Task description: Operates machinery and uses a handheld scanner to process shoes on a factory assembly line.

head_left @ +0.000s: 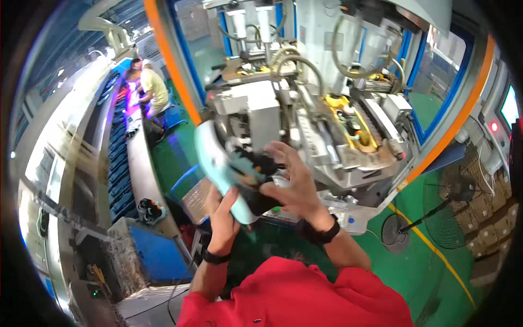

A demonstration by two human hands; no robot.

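Observation:
A sports shoe [215,150] with a pale teal and white sole and a dark upper is held up in front of my body, tilted on its side and blurred by motion. My left hand [222,215] grips it from below, fingers and thumb around the sole's near end. On the other side, my right hand [297,185] is curled at the black upper, its thumb and fingers around the opening. The exact contact of the right fingertips is smeared.
Ahead stands a machine [348,171] with hoses and a yellow-edged fixture [354,125], inside an orange frame [457,131]. On the left, a conveyor [122,185] runs past a bench bearing another shoe [151,211]. A person [154,90] sits farther off. A floor fan [455,188] stands right.

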